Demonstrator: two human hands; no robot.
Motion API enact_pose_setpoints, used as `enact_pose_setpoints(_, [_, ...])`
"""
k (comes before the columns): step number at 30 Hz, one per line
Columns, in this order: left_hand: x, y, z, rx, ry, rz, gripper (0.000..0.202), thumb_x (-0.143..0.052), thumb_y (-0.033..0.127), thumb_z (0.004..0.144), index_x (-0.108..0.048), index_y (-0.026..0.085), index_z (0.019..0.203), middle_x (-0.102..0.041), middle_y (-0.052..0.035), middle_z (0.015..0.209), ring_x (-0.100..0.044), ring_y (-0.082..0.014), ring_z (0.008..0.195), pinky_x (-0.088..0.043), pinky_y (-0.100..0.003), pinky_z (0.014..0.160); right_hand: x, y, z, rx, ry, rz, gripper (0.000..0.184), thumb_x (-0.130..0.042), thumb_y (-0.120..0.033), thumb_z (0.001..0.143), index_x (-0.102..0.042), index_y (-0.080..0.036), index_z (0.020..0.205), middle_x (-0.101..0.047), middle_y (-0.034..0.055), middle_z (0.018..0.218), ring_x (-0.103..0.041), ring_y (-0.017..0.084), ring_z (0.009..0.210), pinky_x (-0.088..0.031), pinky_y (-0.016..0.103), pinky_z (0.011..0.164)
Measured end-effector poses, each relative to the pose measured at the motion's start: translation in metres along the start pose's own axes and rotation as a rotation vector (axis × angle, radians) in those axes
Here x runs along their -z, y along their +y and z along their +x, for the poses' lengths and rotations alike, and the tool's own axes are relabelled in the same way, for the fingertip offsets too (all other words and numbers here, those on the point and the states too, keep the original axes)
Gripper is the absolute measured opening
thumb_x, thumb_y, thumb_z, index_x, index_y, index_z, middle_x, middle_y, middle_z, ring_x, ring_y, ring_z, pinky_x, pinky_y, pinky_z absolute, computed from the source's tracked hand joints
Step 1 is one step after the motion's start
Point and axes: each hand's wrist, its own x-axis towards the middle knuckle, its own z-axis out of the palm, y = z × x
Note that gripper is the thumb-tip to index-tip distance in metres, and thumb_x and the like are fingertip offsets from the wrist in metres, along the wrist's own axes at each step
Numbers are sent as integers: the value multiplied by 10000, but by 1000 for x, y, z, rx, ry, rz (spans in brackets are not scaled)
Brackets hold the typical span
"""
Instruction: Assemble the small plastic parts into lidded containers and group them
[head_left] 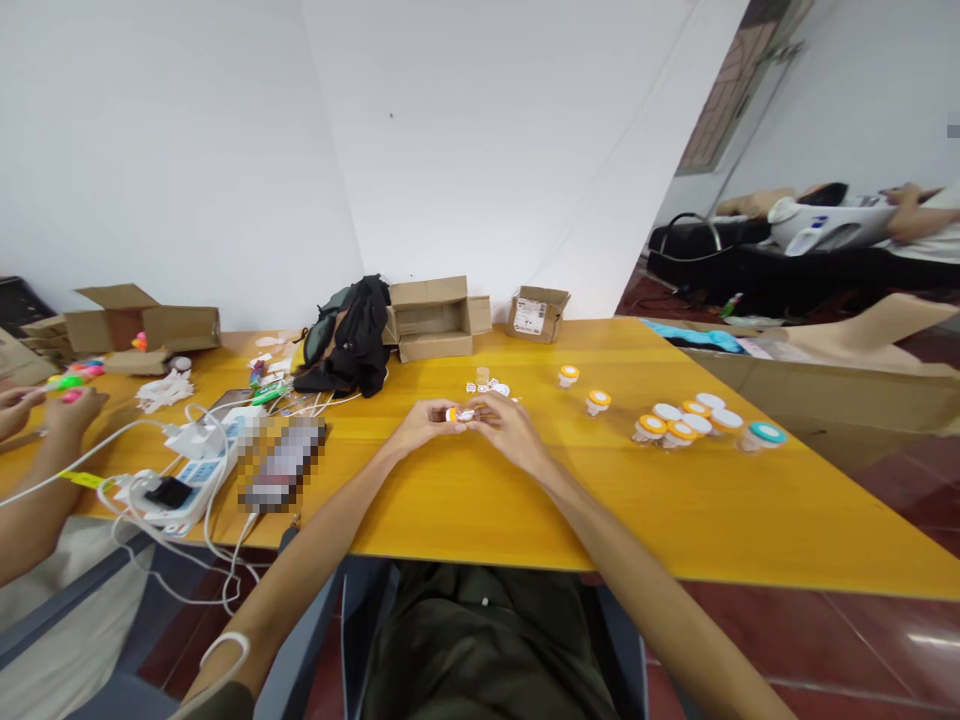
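My left hand [422, 428] is closed around a small clear jar with an orange rim [451, 414], held just above the table. My right hand [504, 424] meets it from the right, its fingers pinched at a small white piece [466, 414] against the jar; fine detail is too small to make out. Just beyond my hands lie several white cut-out discs [482, 387] and a small clear cup [482, 374]. To the right, single orange-rimmed jars [598, 402] stand apart, and farther right is a cluster of similar jars [681, 430], one with a teal lid [766, 433].
A power strip [202, 480] with tangled white cables and a blurred-out phone [283, 465] lie at left. Behind are a black bag [360, 345], an open cardboard box [431, 320] and a smaller box [538, 314]. A co-worker's hand [75, 408] holds colourful pieces.
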Motion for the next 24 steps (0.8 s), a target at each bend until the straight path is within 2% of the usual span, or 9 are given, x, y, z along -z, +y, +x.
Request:
enact_pose_setpoints(6, [0, 1, -1, -3, -22, -17, 410, -888, 329, 525, -743, 155, 867, -744, -40, 855, -656, -168, 778, -494, -307, 805, 1, 3, -1, 45, -22, -10, 118, -650, -255, 776, -691, -254, 886, -664, 54, 969, -658, 209, 880, -562, 397, 830])
enact_pose_setpoints(10, [0, 2, -2, -11, -35, -33, 440, -874, 377, 557, -752, 158, 918, -751, -54, 873, -657, -164, 766, -493, -316, 815, 2, 5, 1, 4, 0, 3, 133, -667, -268, 749, -702, -250, 876, -692, 50, 946, -672, 213, 845, -562, 389, 801])
enact_pose_setpoints(14, [1, 1, -2, -29, -24, -26, 473, -871, 377, 568, -742, 164, 970, -751, -64, 897, -669, -193, 844, -485, -335, 850, 2, 1, 1, -23, -2, 0, 112, -698, -295, 732, -714, -255, 836, -721, 47, 880, -675, 226, 803, -549, 387, 770])
enact_pose_setpoints(17, [2, -1, -2, -45, 10, -1, 489, -869, 384, 571, -722, 169, 985, -743, -62, 917, -669, -189, 843, -488, -332, 846, 2, -2, 1, -49, 0, -27, 127, -700, -373, 750, -710, -253, 788, -727, 36, 785, -666, 224, 718, -528, 362, 698])
enact_pose_setpoints(21, [3, -2, -2, -65, 39, 39, 501, -874, 394, 557, -693, 168, 966, -730, -54, 914, -668, -172, 807, -502, -320, 823, 2, -2, 0, -116, -14, -67, 250, -661, -483, 784, -679, -238, 739, -671, -7, 607, -597, 171, 522, -470, 307, 579])
enact_pose_setpoints(24, [2, -3, -1, -82, 34, 56, 492, -887, 365, 531, -682, 166, 931, -726, -53, 883, -671, -182, 805, -508, -324, 817, 2, 2, -1, -155, -19, -83, 349, -629, -539, 805, -609, -232, 640, -611, -25, 518, -546, 142, 447, -427, 279, 529])
